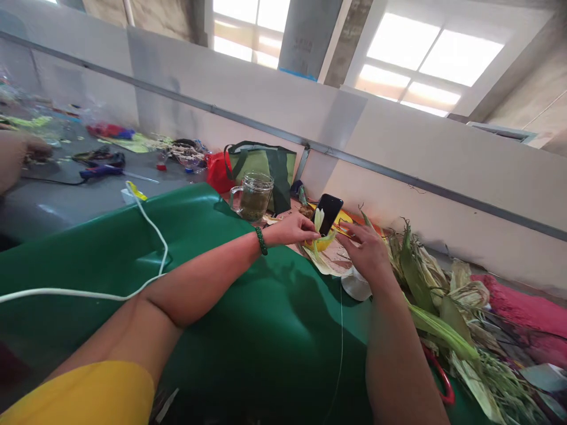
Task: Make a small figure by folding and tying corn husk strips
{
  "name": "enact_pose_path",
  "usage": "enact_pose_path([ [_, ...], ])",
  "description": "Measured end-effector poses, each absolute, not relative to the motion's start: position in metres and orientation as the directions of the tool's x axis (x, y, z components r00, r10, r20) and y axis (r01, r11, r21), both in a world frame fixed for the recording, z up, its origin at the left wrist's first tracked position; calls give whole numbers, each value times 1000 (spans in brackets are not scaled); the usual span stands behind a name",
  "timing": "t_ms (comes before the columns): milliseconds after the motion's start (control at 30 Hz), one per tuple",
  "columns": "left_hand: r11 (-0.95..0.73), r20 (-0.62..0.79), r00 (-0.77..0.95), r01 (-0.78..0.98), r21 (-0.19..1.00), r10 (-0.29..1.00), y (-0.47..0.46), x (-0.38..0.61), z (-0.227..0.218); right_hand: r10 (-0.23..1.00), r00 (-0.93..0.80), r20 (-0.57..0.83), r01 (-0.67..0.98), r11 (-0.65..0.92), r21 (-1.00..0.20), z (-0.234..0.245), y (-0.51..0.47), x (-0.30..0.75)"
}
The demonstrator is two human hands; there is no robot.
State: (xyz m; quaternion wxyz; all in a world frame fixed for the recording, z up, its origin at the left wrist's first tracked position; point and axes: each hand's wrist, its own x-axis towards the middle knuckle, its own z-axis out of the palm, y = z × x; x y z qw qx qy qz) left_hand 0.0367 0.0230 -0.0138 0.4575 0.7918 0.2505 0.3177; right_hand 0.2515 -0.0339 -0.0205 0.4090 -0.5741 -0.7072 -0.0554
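Note:
My left hand [295,229], with a green beaded bracelet at the wrist, pinches a pale petal-shaped piece of corn husk [319,219] that stands upright. A light green strip at its base points toward my right hand. Just to the right, my right hand [368,248] is raised with thumb and forefinger apart; nothing shows clearly between them. Below it sits a white spool of thread [355,287], and a thin thread [341,336] runs down over the green mat [257,330]. A phone [328,213] leans behind the husk piece, by something yellow.
Corn husks [425,271] pile up at the right, near a red handle [444,378] and pink cloth [522,307]. A glass mug [256,198] and green bag [266,162] stand behind. A white cable [153,227] crosses the mat. Another person's arm [13,156] reaches in at far left.

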Motion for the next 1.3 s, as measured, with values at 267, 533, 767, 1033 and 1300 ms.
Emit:
enact_pose_path([
  [267,-480,273,724,92,872,633,25,38,-18,831,-177,527,737,467,-489,-22,-40,223],
  [533,-664,555,371,336,668,745,14,44,-17,737,113,667,722,400,-565,-26,-37,221],
  [767,-611,531,520,-22,791,669,14,54,-26,688,-16,725,791,452,-412,-28,-44,210],
  [1033,-336,378,617,-189,923,690,15,48,-22,764,-100,637,744,483,-462,-18,-50,215],
  [1300,-459,394,588,-44,887,706,12,50,-22,739,-119,664,791,475,-387,-22,-47,217],
])
